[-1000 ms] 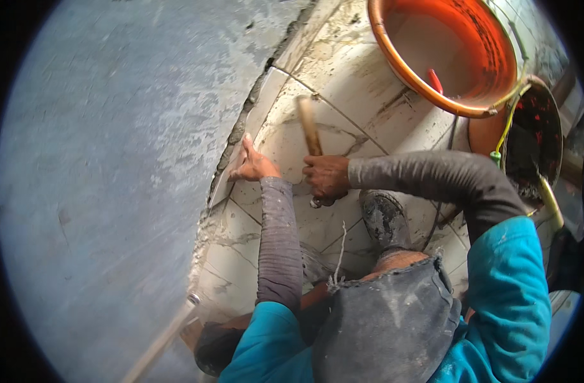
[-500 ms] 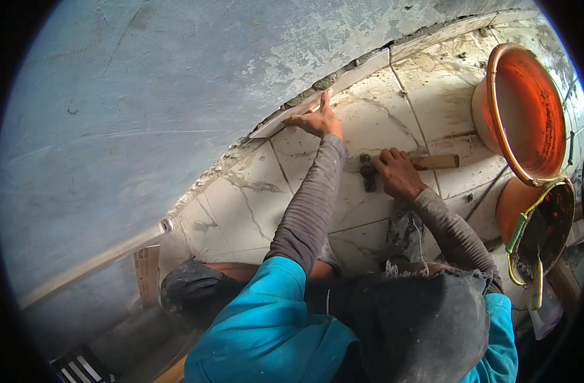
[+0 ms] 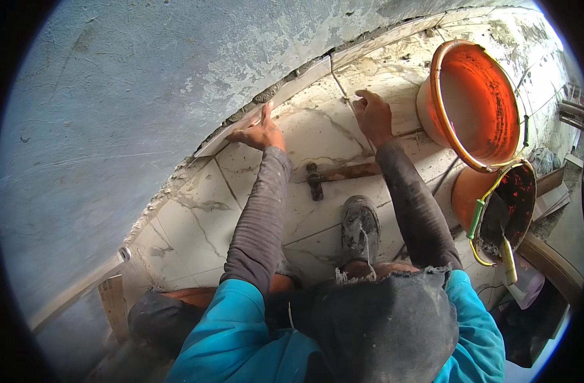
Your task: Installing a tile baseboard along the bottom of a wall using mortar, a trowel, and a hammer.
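My left hand (image 3: pixel 261 134) presses against a narrow white skirting tile (image 3: pixel 304 78) at the foot of the wall, its thumb and fingers spread. Grey mortar (image 3: pixel 266 94) fills part of the gap behind the tile's upper edge. Over the marbled floor tiles, my right hand (image 3: pixel 375 118) is stretched forward, fingers partly bent and apart, with nothing visible in it. A hammer (image 3: pixel 349 172) with a wooden handle lies on the floor between my forearms, its dark head to the left. The handle's end passes close by my right sleeve.
An orange basin (image 3: pixel 435 96) stands to the right. Nearer, a tilted orange bucket (image 3: pixel 461 201) with a yellow-green handle holds a trowel (image 3: pixel 509 262). My dusty shoe (image 3: pixel 360 226) rests below the hammer. The grey-blue wall (image 3: pixel 113 127) borders the left; a wooden board (image 3: pixel 113 306) leans there.
My right hand has let go of the hammer and moved forward toward the wall. My left hand stays on the skirting tile. The whole view has swung to the right.
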### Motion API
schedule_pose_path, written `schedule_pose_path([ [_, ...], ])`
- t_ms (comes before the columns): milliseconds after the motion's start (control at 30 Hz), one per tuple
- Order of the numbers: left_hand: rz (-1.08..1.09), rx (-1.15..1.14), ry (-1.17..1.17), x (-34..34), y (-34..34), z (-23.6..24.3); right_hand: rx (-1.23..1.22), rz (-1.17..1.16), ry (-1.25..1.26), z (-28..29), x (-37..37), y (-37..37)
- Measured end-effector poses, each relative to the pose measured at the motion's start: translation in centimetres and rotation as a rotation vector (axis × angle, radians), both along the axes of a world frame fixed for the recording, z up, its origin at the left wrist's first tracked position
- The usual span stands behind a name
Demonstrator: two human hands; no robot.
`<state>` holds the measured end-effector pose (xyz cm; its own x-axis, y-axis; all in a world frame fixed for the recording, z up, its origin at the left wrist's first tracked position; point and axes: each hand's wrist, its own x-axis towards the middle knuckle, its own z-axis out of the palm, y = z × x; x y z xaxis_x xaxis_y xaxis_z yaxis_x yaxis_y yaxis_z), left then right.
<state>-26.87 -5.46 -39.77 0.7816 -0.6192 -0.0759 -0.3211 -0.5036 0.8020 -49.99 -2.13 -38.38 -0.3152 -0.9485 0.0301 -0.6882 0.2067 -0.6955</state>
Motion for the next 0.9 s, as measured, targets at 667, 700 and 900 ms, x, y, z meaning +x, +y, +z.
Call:
schedule_pose_path([
  [667, 0.017, -0.281, 0.212, -0.8, 0.1, 1.5, -0.293, 0.042, -0.037, -3.3, 3.7, -4.1],
  [700, 0.061, -0.265, 0.068, -0.7, -0.3, 1.2, -0.292, -0.009, 0.022, -3.3, 3.8, -4.4],
  [900, 0.054, -0.321, 0.218, -1.0, -0.2, 1.1, -0.270, -0.020, 0.171, -4.5, 3.4, -6.3],
])
